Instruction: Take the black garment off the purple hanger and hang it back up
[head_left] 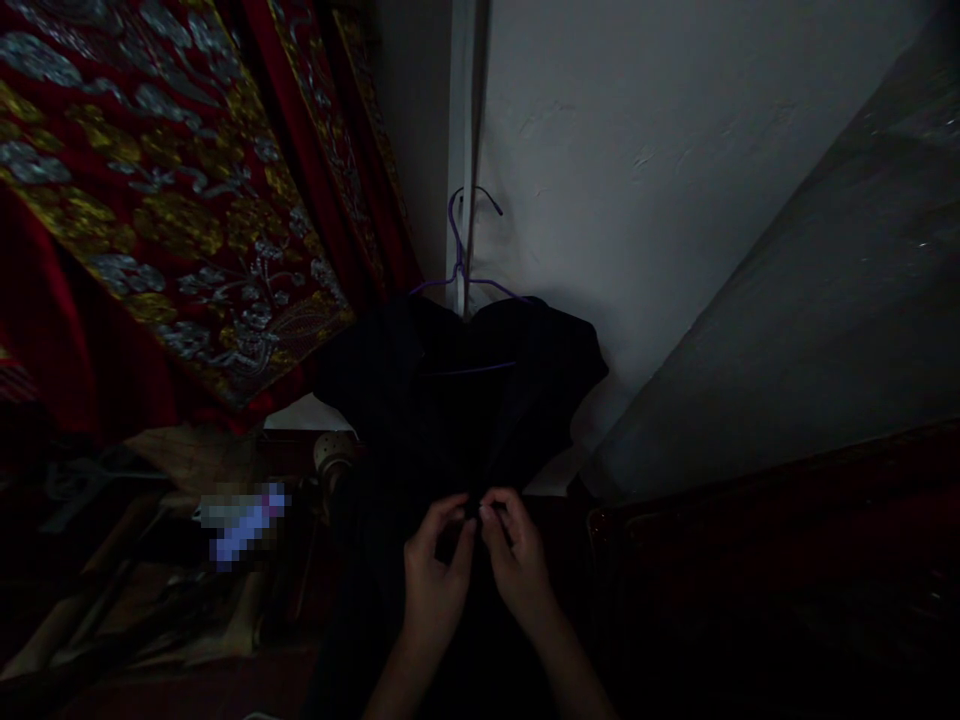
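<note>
Garment [431, 440]: dark, hung from a purple hanger [460, 271] at twelve o'clock.
Left hand [439, 565]: grip pinched nearly closed on garment front.
Right hand [517, 555]: grip pinched likewise, just beside.

The hanger [459, 268] is partly covered by the dark garment [375, 365]; what is pinched by the left hand [441, 572] and right hand [523, 566] cannot be made out. The forearms [405, 660] and red cloth [172, 190] are cut off.
</note>
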